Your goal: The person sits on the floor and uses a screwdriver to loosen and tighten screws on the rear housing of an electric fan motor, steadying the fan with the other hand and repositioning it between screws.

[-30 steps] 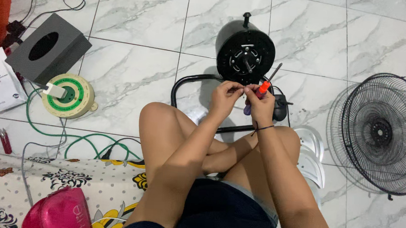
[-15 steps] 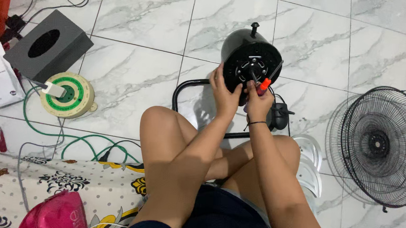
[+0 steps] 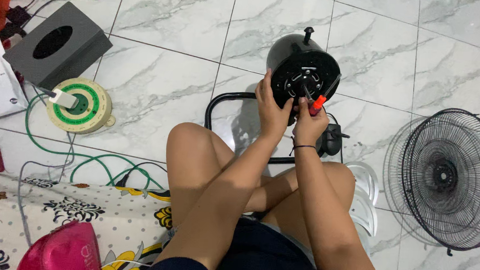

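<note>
Fan mostly stripped: wire fan guard (image 3: 448, 179) and white fan blades (image 3: 365, 196) lie off on the floor. Left hand (image 3: 271, 106) grips black fan motor housing (image 3: 301, 67) above the knees; right hand (image 3: 310, 122) holds red-handled screwdriver (image 3: 319, 101) at its face. Housing not opened yet.

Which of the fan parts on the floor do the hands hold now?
The black motor housing. The left hand grips its rim and the right hand holds a red-handled screwdriver to its face. The wire grille and white blades lie untouched.

Single head-worn camera looks steeply down, close over the lap and floor (image 3: 162, 43).
</note>
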Available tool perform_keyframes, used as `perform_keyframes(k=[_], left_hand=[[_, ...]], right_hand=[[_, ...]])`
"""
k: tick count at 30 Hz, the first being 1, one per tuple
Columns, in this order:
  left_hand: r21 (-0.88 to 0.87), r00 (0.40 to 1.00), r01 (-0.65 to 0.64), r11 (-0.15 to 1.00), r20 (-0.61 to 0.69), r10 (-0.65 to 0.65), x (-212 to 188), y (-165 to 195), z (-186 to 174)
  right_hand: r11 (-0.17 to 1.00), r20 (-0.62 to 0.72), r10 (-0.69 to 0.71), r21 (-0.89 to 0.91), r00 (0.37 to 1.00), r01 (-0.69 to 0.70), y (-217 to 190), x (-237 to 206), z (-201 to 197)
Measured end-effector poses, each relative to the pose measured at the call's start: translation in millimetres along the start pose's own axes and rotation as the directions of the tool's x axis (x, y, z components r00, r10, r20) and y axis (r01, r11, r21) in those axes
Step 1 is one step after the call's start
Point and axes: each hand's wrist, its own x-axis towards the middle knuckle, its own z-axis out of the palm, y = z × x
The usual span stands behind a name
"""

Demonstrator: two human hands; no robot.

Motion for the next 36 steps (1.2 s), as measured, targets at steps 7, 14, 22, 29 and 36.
perform_keyframes(k=[7, 14, 22, 29, 36], left_hand=[[0.168, 0.988, -0.136, 0.976, -0.043, 0.145, -6.3, 1.3, 2.8], [0.301, 0.982, -0.179, 0.937, -0.001, 0.188, -8.4, -5.3, 8.4], [0.293, 0.966, -0.253, 0.922, 0.026, 0.256, -7.4, -16.5, 11.7], [0.293, 0.973, -0.227, 0.929, 0.025, 0.230, -7.2, -22.6, 12.6], [0.292, 0.967, -0.250, 0.923, 0.025, 0.254, -5.8, -23.1, 9.7]], right_hand=[[1.000, 0.033, 0.027, 0.008, 0.999, -0.027, -6.2, 5.2, -3.4], [0.998, -0.044, 0.056, -0.003, 0.997, -0.056, -10.4, 2.8, 2.1], [0.989, 0.044, 0.091, -0.117, 0.995, -0.085, -15.9, 10.8, -12.8], [0.941, 0.117, -0.133, -0.296, 0.984, 0.163, -19.8, 5.6, -13.0], [0.981, 0.050, -0.074, -0.175, 0.996, 0.081, -15.3, 5.7, -5.6]])
